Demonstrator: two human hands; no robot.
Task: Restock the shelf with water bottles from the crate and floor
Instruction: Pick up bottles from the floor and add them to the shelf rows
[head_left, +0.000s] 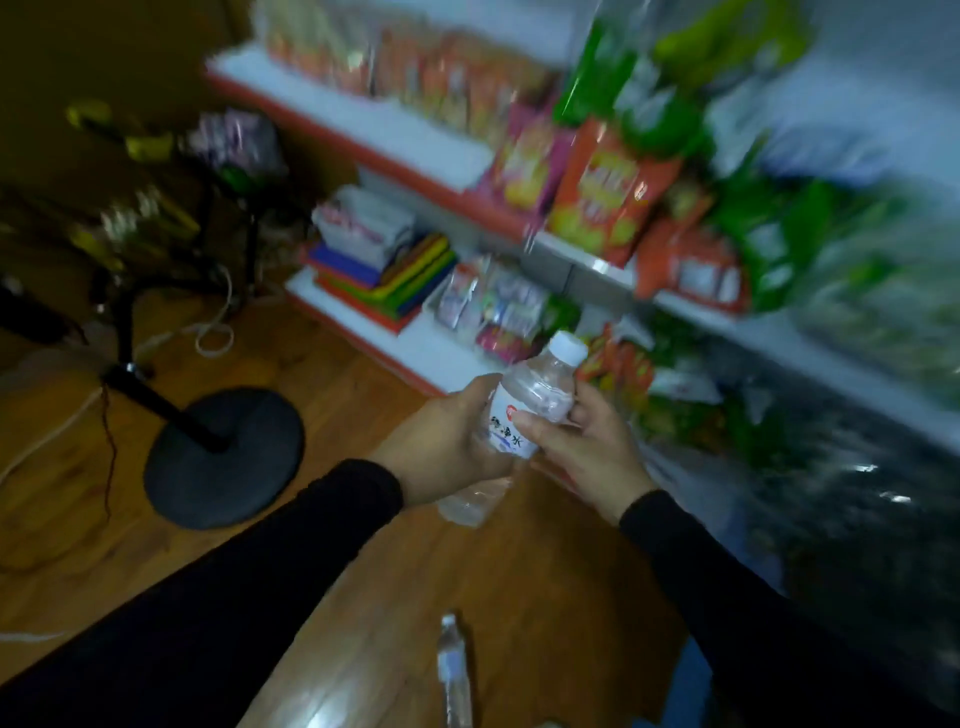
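Counting two bottles (535, 400), two hands (441, 441).

Dim overall; heavy motion blur, perhaps worst at right.

Snack bags (597, 192) crowd a red-edged shelf (395, 166); on the wooden floor (337, 395) lie a water bottle (454, 670) (near the bottom edge) and a round black stand base (223, 457).

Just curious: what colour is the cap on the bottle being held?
White, on the clear water bottle; the cap shows best in the head view.
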